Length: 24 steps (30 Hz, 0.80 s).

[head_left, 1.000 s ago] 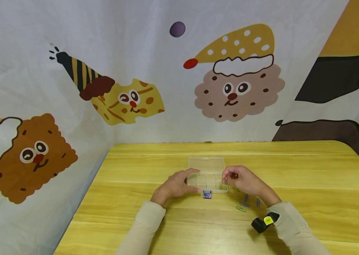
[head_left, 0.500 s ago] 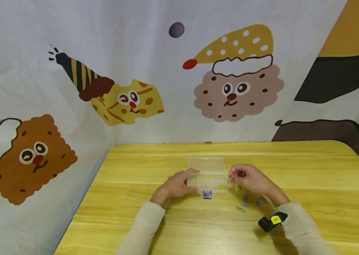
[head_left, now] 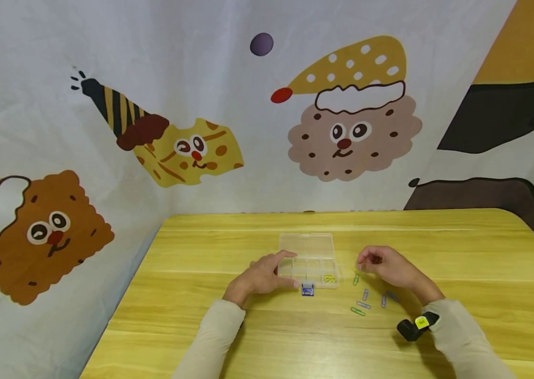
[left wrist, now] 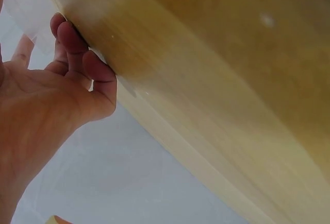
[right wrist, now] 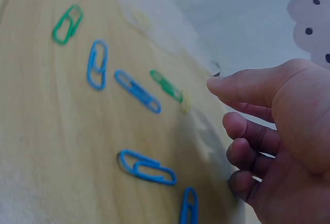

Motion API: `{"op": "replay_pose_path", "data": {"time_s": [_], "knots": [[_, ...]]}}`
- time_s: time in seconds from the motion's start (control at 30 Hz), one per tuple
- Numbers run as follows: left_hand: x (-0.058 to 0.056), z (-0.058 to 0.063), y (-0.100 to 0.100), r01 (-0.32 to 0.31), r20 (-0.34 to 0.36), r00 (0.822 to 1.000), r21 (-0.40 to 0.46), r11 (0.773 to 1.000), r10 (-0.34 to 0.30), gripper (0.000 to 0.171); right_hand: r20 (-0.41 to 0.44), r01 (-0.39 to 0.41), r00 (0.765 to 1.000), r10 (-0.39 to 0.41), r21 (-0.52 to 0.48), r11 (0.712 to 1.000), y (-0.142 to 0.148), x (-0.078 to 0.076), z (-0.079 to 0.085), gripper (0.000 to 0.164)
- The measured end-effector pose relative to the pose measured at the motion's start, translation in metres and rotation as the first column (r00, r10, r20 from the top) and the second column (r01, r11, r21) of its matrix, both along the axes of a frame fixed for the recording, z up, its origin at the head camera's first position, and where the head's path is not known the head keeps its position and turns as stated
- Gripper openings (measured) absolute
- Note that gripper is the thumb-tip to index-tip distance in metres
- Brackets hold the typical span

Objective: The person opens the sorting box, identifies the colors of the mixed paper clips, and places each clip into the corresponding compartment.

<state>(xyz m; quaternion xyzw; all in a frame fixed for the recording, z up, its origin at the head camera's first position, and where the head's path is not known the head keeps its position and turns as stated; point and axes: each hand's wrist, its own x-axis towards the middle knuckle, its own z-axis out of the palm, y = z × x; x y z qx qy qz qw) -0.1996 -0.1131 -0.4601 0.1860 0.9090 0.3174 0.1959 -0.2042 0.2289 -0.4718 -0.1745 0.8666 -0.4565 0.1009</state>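
Observation:
My left hand (head_left: 263, 273) grips the left end of a clear compartment box (head_left: 314, 281), thumb at the front edge and fingers at the back. The box's lid (head_left: 306, 245) lies open behind it. Yellow paper clips (head_left: 329, 278) fill its front right compartment. To the right of the box, my right hand (head_left: 390, 267) hovers just above a yellow paper clip (right wrist: 186, 101) beside a green paper clip (right wrist: 166, 85). Its fingers are loosely bent and nothing shows between them. Several blue paper clips (right wrist: 137, 91) and another green one lie nearer me.
A blue latch (head_left: 307, 290) sticks out from the box's front. The wooden table (head_left: 191, 326) ends at a white printed cloth (head_left: 267, 173) behind. A black wrist camera (head_left: 411, 329) hangs under my right forearm.
My right hand has left the compartment of yellow paper clips and moved right, to the loose clips on the table. My left hand keeps its grip on the box.

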Motion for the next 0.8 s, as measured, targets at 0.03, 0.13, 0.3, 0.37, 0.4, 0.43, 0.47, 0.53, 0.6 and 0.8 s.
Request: {"op": "replay_pose_path", "data": {"time_s": [0.03,0.13,0.3,0.37,0.4,0.43,0.47,0.53,0.6,0.8], "knots": [[0.000,0.000,0.000,0.001,0.002,1.000,-0.001,1.000,-0.001,0.071,0.008,-0.007,1.000,0.007,0.000,1.000,0.001,-0.001,-0.002,0.004],[0.000,0.000,0.000,0.004,0.006,1.000,-0.001,1.000,-0.004,0.071,0.024,-0.033,0.999,0.033,0.009,0.999,0.002,-0.002,-0.007,0.004],[0.000,0.001,-0.001,0.005,0.012,1.000,0.005,1.000,-0.005,0.071,0.038,-0.043,0.998,0.042,0.032,0.999,0.002,-0.002,-0.011,0.006],[0.000,0.001,0.000,0.005,0.011,1.000,0.005,1.000,-0.005,0.070,0.042,-0.029,0.999,0.027,0.037,0.999,0.002,-0.001,-0.011,0.005],[-0.001,0.001,0.000,0.006,0.010,1.000,0.004,1.000,-0.006,0.071,0.042,-0.021,0.999,0.019,0.043,0.999,0.001,-0.001,-0.010,0.005],[-0.001,0.001,0.000,0.006,0.010,1.000,0.005,1.000,-0.006,0.071,0.041,-0.011,0.999,0.009,0.048,0.999,0.001,-0.001,-0.010,0.005],[-0.001,0.001,0.001,0.007,0.009,1.000,0.005,1.000,-0.007,0.070,0.039,-0.007,0.999,0.005,0.052,0.999,0.000,-0.001,-0.009,0.005],[-0.001,0.002,0.001,0.008,0.009,1.000,0.007,1.000,-0.008,0.071,0.033,0.010,0.999,-0.012,0.066,0.998,-0.001,0.000,-0.009,0.006],[-0.001,0.002,0.001,0.011,0.005,1.000,0.005,1.000,-0.011,0.071,0.027,0.021,0.999,-0.023,0.073,0.997,-0.003,0.000,-0.008,0.006],[-0.001,0.001,0.000,0.009,0.007,1.000,0.011,1.000,-0.010,0.071,0.039,0.052,0.998,-0.054,0.068,0.996,-0.008,0.001,-0.007,0.008]]}}
